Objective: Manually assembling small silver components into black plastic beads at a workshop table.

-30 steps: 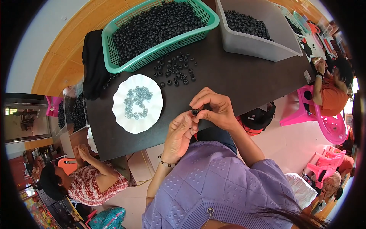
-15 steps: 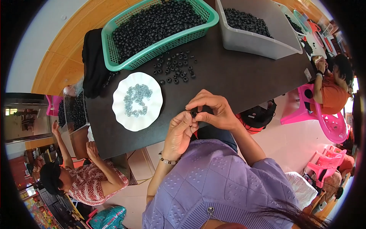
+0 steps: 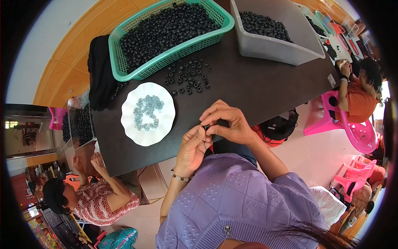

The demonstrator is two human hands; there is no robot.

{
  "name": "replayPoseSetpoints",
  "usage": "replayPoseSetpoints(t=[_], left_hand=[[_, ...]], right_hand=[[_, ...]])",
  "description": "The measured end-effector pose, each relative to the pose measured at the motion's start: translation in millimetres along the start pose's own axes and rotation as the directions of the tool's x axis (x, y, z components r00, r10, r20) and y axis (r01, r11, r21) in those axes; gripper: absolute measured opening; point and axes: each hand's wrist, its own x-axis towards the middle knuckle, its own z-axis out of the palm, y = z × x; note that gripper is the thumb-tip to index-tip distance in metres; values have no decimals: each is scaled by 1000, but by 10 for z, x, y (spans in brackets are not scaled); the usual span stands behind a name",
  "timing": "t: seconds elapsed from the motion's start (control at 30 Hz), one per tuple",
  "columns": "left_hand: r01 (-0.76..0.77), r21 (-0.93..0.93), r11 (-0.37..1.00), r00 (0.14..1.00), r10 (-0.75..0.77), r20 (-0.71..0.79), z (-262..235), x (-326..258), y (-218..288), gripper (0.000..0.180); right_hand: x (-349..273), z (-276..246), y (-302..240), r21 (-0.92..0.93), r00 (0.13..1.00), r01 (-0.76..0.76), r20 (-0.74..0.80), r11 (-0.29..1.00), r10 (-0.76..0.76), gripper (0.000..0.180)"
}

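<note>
In front of my chest, close to the table's front edge, my two hands meet at a small black hollow piece [image 3: 206, 128]. The fingertips of my left hand [image 3: 193, 146] are pinched at it from below. From the other side, my right hand [image 3: 230, 123] grips it between thumb and forefinger. Fingers cover most of the piece. To the left lies a white scalloped plate [image 3: 161, 131] bearing a spread of small clear beads [image 3: 146, 111]. Several loose black pieces [image 3: 190, 77] of the same look are scattered beyond the plate.
A green basket [image 3: 174, 53] full of black pieces stands at the far side of the dark table [image 3: 248, 87]. Right of it is a grey bin [image 3: 282, 52], partly filled. Black cloth [image 3: 99, 74] lies at the left. One person [image 3: 99, 199] sits left, another [image 3: 358, 97] at the far right.
Both hands stay joined at the small black piece, which has turned so its opening shows less. The view has shifted slightly. The person at left has lowered a raised hand.
</note>
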Motion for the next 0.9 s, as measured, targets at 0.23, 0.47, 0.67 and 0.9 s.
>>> replayPoseSetpoints(t=[0.23,0.47,0.67,0.9], left_hand=[[-19,-24,1000,999,18,-37,-73,-11,80,20],[-62,-55,997,997,60,-40,-81,44,65,19],[-120,-4,993,992,120,-43,-39,42,8,21],[-162,-13,987,987,162,-24,-88,17,-19,22]], right_hand=[[173,-185,-73,-128,990,-107,78,986,117,17],[712,-532,252,-703,995,88,30,706,-94,14],[852,-491,399,-749,986,158,159,644,-57,17],[804,-594,398,-723,995,93,85,685,-44,23]])
